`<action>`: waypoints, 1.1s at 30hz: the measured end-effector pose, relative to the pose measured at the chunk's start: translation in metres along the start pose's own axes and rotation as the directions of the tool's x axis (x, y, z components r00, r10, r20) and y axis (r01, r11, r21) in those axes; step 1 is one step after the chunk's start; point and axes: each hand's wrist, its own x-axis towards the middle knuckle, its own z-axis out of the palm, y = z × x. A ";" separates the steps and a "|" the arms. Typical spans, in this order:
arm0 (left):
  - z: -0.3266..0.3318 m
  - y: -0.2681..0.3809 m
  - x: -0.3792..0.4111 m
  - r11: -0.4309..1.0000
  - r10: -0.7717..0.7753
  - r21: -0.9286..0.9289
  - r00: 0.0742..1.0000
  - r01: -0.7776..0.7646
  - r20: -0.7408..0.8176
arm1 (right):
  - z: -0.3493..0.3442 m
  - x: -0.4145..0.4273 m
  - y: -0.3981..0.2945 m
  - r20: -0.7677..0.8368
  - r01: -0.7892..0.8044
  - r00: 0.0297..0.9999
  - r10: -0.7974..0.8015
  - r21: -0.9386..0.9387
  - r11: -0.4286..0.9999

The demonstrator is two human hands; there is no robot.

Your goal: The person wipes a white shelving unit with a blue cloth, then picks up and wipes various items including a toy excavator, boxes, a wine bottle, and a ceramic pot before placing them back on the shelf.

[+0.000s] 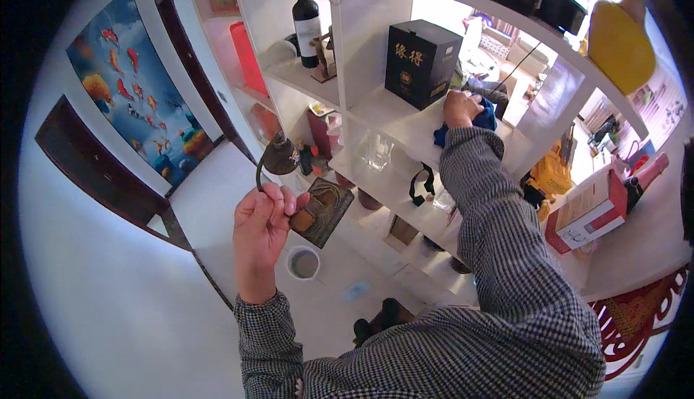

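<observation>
My left hand [264, 217] is raised in front of the shelving, fingers closed around the thin curved neck of a small ornamental lamp [322, 212]. The lamp has a dark dome-shaped shade and a square brown base with raised detail, tilted in mid-air. On the right, my right hand [463, 107] presses a dark blue cloth [487, 116] against a white shelf board [404, 120]. Just to its left stands a black box [420, 65] with gold writing. Part of the cloth is hidden beneath my fingers.
Left of the box, a wine bottle [307, 27] and a small figurine [323, 60] occupy another compartment. Lower down are a drinking glass [377, 152] and a black band-shaped object [421, 185]. A bucket [303, 263] stands on the floor. A red-and-white box [585, 212] sits at right.
</observation>
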 end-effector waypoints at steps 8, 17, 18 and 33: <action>0.016 -0.001 0.017 0.999 -0.030 0.033 0.994 0.026 0.104 | -0.090 -0.167 0.024 -0.108 0.423 0.906 -0.410 0.275 0.863; 0.076 -0.043 0.047 0.998 -0.039 0.049 0.976 0.029 0.215 | -0.148 -0.284 0.068 -0.241 0.355 0.812 -0.532 0.927 0.122; 0.083 -0.052 0.055 0.999 -0.044 -0.002 0.974 0.045 0.221 | -0.147 -0.296 0.088 -0.156 0.273 0.784 -0.601 0.956 0.108; 0.208 -0.251 0.170 0.951 -0.301 0.180 0.887 0.252 0.350 | -0.122 -0.333 0.175 0.407 -0.444 0.666 -0.625 0.890 0.106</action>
